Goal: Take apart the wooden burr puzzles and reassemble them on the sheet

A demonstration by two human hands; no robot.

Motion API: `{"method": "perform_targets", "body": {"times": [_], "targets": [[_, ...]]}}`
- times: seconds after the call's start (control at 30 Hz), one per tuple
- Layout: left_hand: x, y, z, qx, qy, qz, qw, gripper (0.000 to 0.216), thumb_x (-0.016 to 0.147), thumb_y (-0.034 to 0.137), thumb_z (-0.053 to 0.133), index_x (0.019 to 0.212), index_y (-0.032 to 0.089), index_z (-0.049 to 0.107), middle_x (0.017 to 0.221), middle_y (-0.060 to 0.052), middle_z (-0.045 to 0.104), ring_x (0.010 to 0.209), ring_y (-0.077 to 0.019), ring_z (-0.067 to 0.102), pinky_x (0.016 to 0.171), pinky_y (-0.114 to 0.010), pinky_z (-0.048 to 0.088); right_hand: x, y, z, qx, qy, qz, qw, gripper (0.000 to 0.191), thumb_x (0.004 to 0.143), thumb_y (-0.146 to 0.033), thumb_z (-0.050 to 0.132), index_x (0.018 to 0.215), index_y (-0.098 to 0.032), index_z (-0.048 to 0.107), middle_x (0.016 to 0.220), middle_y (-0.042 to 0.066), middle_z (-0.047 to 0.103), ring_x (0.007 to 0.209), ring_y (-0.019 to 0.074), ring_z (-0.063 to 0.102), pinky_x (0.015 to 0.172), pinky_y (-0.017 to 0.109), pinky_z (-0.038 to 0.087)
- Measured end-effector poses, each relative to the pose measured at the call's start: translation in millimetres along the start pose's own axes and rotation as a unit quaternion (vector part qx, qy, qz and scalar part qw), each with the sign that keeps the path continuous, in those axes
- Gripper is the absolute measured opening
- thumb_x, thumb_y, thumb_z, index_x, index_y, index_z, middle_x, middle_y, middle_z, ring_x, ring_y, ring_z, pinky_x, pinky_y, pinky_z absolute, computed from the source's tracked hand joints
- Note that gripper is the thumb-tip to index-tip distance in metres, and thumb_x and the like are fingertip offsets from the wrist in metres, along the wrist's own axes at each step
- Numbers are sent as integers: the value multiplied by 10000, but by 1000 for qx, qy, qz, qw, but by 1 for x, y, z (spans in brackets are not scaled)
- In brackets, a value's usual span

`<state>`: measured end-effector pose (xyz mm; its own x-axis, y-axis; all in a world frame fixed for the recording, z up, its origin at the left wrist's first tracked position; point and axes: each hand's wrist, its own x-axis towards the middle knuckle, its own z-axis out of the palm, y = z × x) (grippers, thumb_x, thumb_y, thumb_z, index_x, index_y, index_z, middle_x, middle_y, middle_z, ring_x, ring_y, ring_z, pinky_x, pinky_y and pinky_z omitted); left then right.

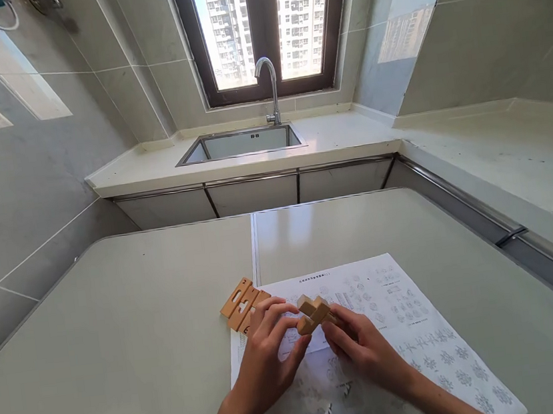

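Both of my hands hold a small cluster of interlocked wooden puzzle pieces (314,312) just above a printed instruction sheet (400,312). My left hand (270,359) pinches the cluster from the left with thumb and fingers. From the right, my right hand (361,344) grips it, fingers curled under. Several loose notched wooden bars (241,303) lie side by side on the table (121,333), touching the sheet's top left corner, just beyond my left fingers.
The sheet with small diagrams lies on two pale tables pushed together, with a seam (253,250) between them. Beyond is a counter with a steel sink (241,144), a tap (269,87) and a window. A second counter (502,152) runs along the right.
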<state>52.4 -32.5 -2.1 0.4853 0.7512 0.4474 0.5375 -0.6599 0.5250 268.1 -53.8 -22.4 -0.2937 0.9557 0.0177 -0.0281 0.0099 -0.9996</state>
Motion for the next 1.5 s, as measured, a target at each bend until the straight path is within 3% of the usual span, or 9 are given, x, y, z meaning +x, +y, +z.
{"method": "perform_targets", "body": {"times": [0.13, 0.23, 0.37, 0.53, 0.73, 1.1, 1.3, 1.4, 1.5], "targets": [[-2, 6, 4, -44, 11, -23, 999, 54, 965, 209, 657, 916, 222, 637, 1140, -88, 678, 1154, -267, 589, 989, -402, 509, -1, 4, 1, -131, 57, -61, 988, 302, 1062, -465, 539, 925, -210, 629, 700, -37, 496, 619, 140, 405, 587, 275, 349], [-3, 9, 7, -51, 13, -45, 998, 144, 939, 221, 648, 818, 213, 571, 927, -55, 646, 889, -207, 612, 787, -312, 516, -2, 10, 1, -217, 84, -105, 967, 247, 1055, -409, 565, 929, -212, 646, 678, -43, 515, 585, 134, 396, 565, 265, 345], [-7, 11, 13, -35, 0, -34, 999, 247, 886, 186, 625, 732, 221, 436, 686, 26, 515, 618, -131, 486, 574, -244, 372, -2, 16, -1, -319, 108, -179, 924, 161, 1047, -317, 575, 959, -204, 649, 662, -49, 542, 538, 116, 445, 545, 248, 336], [-7, 13, 12, -44, 0, -43, 998, 261, 837, 172, 612, 711, 220, 389, 628, 56, 441, 553, -101, 397, 538, -233, 295, -1, 17, -1, -421, 128, -250, 862, 244, 1028, -256, 584, 789, -204, 579, 611, -59, 524, 482, 98, 447, 522, 252, 289], [-5, 17, 11, -167, -55, -162, 971, 345, 834, 241, 604, 642, 227, 318, 560, 76, 339, 513, -89, 294, 494, -232, 239, 0, 18, 1, -486, 136, -272, 820, 236, 1017, -255, 568, 787, -207, 585, 634, -37, 591, 501, 115, 517, 544, 271, 285], [0, 21, 11, -324, -142, -263, 898, 534, 924, 541, 544, 608, 222, 256, 599, 62, 239, 573, -105, 215, 530, -276, 172, 0, 19, 4, -526, 110, -246, 807, 182, 973, -229, 595, 791, -215, 595, 658, 0, 645, 553, 146, 586, 574, 289, 292], [-1, 20, 16, -419, -161, -356, 819, 613, 889, 712, 499, 539, 240, 325, 418, 69, 314, 418, -88, 259, 459, -270, 184, 2, 21, 5, -534, 118, -250, 799, 261, 988, -228, 585, 727, -218, 572, 642, -2, 628, 558, 146, 572, 567, 296, 286], [-2, 21, 19, -438, -176, -361, 804, 625, 904, 701, 485, 500, 240, 361, 375, 63, 328, 369, -88, 291, 439, -267, 199, 4, 21, 2, -534, 126, -250, 798, 207, 1045, -253, 557, 867, -208, 655, 667, 3, 654, 575, 159, 596, 569, 297, 316], [-1, 26, 19, -447, -189, -363, 796, 637, 926, 702, 450, 501, 230, 412, 377, 52, 366, 358, -91, 322, 435, -264, 208, 5, 22, -1, -533, 130, -260, 795, 229, 1081, -171, 467, 1174, -180, 677, 733, 25, 708, 628, 181, 646, 589, 299, 372]]}}
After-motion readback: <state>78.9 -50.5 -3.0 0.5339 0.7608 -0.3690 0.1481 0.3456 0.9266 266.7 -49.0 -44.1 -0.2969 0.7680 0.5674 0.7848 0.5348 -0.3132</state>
